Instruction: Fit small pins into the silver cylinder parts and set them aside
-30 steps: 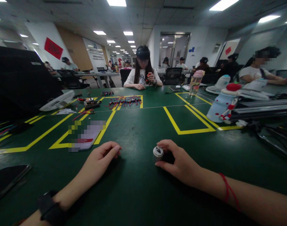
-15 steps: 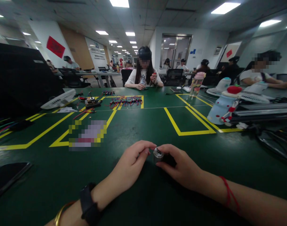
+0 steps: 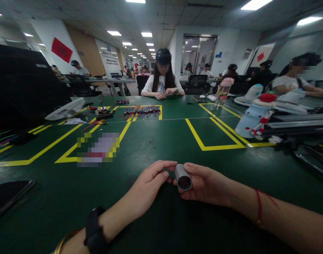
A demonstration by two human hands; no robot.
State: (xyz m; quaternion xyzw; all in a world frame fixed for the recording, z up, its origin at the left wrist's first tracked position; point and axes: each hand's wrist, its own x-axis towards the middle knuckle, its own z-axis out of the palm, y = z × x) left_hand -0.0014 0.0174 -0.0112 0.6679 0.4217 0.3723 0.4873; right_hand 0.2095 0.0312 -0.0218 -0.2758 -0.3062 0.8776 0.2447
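Observation:
A silver metal motor can (image 3: pixel 181 172) is tilted so that its round end faces me, with dark and red parts visible inside. My right hand (image 3: pixel 207 183) grips it from the right, thumb on the upper side and fingers underneath. On its left side is my left hand (image 3: pixel 153 181), its index fingertip touching or almost touching the can's upper edge. The thumb and index finger of that hand are apart, and nothing shows between them. Both hands are just above the green tabletop (image 3: pixel 150 148).
A bundle of red and blue wires (image 3: pixel 142 112) lies ahead, with a small motor assembly (image 3: pixel 103 112) to its left. Farther right stand a blue bottle (image 3: pixel 247 120) and a clear bottle (image 3: pixel 223 93). A co-worker (image 3: pixel 162 83) sits opposite. A dark flat device (image 3: pixel 10 195) lies at left.
The motor can has turned from upright, with its top showing, to tilted with its other end facing me. My right fingers have moved underneath it; my left hand has barely moved.

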